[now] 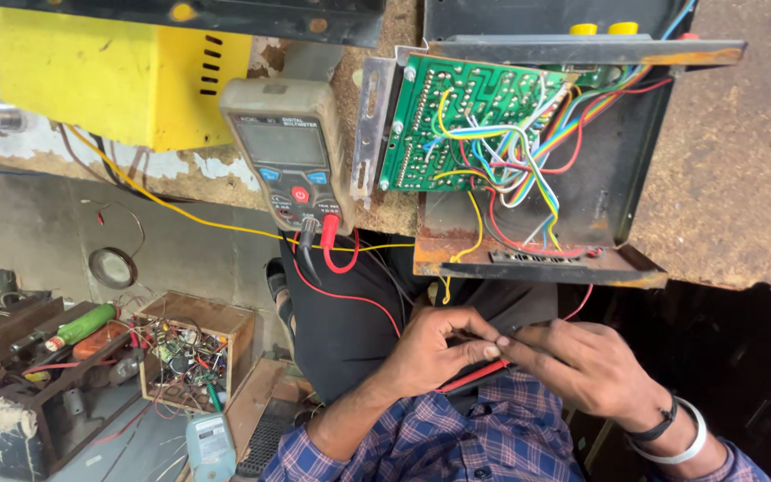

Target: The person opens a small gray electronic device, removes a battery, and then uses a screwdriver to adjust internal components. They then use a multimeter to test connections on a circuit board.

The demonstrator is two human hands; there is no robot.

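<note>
My left hand [435, 348] and my right hand [582, 361] meet over my lap, below the workbench edge. Both pinch the thin probe tips [493, 344] of the red and black test leads; the red probe [470, 377] runs under my left hand. The leads climb to a grey multimeter [289, 147] lying on the bench. To its right an open, rusty metal case [622, 178] holds a green circuit board [466, 120] with a bundle of coloured wires [519, 156].
A yellow metal box [109, 76] sits at the bench's left, with a yellow wire trailing right. On the floor stand a wooden box of electronic scrap [194, 348], a dark toolbox [29, 375] and a tape roll [111, 268].
</note>
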